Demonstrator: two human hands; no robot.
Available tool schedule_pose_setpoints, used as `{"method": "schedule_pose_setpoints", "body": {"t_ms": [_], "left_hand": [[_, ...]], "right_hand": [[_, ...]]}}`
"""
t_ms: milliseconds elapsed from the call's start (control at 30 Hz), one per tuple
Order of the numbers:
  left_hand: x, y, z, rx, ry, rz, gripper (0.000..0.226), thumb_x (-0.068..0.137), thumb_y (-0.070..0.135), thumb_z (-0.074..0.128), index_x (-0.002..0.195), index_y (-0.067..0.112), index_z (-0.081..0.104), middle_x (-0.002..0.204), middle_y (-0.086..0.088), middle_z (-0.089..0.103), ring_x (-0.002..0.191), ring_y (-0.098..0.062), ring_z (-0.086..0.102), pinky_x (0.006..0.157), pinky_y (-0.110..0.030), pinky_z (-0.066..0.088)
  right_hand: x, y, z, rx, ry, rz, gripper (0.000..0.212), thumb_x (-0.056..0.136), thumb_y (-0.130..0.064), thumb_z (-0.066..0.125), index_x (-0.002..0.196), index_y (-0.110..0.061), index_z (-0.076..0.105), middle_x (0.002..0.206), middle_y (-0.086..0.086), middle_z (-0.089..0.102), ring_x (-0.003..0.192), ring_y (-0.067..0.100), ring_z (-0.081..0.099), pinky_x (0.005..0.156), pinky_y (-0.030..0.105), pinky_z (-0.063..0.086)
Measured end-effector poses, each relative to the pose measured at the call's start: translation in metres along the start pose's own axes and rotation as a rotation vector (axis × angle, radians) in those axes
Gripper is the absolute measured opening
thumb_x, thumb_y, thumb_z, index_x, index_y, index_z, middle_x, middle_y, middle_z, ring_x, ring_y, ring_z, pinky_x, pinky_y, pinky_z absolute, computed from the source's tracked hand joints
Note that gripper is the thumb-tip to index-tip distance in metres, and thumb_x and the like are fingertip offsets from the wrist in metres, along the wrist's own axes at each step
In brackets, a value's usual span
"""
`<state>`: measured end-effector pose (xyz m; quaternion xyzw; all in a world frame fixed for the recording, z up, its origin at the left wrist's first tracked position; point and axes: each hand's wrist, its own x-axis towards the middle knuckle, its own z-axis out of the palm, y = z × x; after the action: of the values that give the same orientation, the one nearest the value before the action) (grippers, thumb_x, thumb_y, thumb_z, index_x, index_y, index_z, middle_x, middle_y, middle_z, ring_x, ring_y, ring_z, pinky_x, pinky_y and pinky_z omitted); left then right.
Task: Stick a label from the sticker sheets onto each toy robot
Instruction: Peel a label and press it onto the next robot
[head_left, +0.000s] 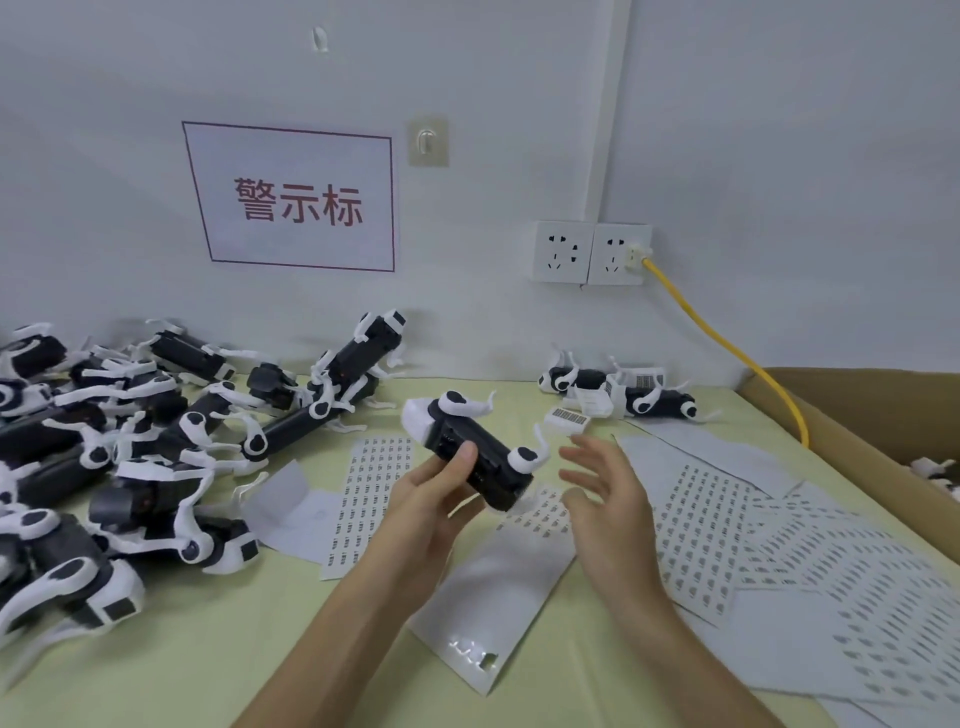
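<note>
My left hand (434, 496) grips a black-and-white toy robot (475, 449) by its dark body, lifted above the table and tilted down to the right. My right hand (605, 491) hovers just right of the robot with fingers spread, holding nothing that I can see. Sticker sheets lie beneath: one with small printed labels (366, 493) left of my hands, a mostly peeled one (493, 587) under my wrists, and several used sheets (779, 540) on the right.
A heap of toy robots (119, 441) covers the table's left side. Two more robots (623, 392) lie by the back wall. A cardboard box (852, 415) stands at the right edge. A yellow cable (727, 343) runs from the wall socket (592, 252).
</note>
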<state>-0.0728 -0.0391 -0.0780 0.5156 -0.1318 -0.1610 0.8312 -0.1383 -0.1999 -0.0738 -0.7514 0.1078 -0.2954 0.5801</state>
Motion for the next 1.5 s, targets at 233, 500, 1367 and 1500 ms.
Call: {"method": "schedule_pose_setpoints", "body": {"t_ms": [233,500,1367,1500], "left_hand": [[-0.004,0.001,0.006,-0.105,-0.008,-0.013,0.058,0.091,0.036,0.068,0.135,-0.001,0.062,0.129,-0.026,0.069,0.117,-0.034,0.070,0.085,-0.031,0.061],[-0.005,0.001,0.010,-0.110,-0.098,-0.019,0.042,0.107,0.038,0.046,0.123,0.013,0.076,0.133,-0.018,0.068,0.136,-0.039,0.056,0.109,-0.040,0.051],[-0.010,-0.016,0.026,0.319,-0.066,0.102,0.040,0.083,0.025,0.085,0.119,0.013,0.073,0.114,-0.002,0.079,0.096,-0.026,0.075,0.077,-0.033,0.057],[-0.009,-0.017,0.029,0.263,-0.052,0.106,0.041,0.084,0.024,0.085,0.121,0.012,0.073,0.116,-0.003,0.078,0.105,-0.029,0.075,0.086,-0.038,0.058]], "right_hand": [[-0.023,-0.014,0.010,-0.193,-0.188,-0.456,0.057,0.082,-0.032,0.071,0.137,-0.030,0.058,0.135,-0.024,0.057,0.130,0.001,0.051,0.109,0.022,0.039],[-0.011,-0.014,0.004,0.111,-0.327,-0.210,0.038,0.090,-0.024,0.069,0.126,-0.035,0.062,0.116,-0.007,0.072,0.110,0.013,0.068,0.094,0.030,0.054],[0.009,-0.007,-0.007,0.330,-0.227,0.093,0.030,0.080,-0.045,0.072,0.109,-0.036,0.073,0.107,-0.001,0.076,0.100,0.022,0.073,0.086,0.042,0.060],[0.010,-0.008,-0.009,0.362,-0.238,0.103,0.033,0.080,-0.043,0.073,0.111,-0.030,0.073,0.108,0.003,0.076,0.103,0.024,0.073,0.090,0.044,0.059]]}}
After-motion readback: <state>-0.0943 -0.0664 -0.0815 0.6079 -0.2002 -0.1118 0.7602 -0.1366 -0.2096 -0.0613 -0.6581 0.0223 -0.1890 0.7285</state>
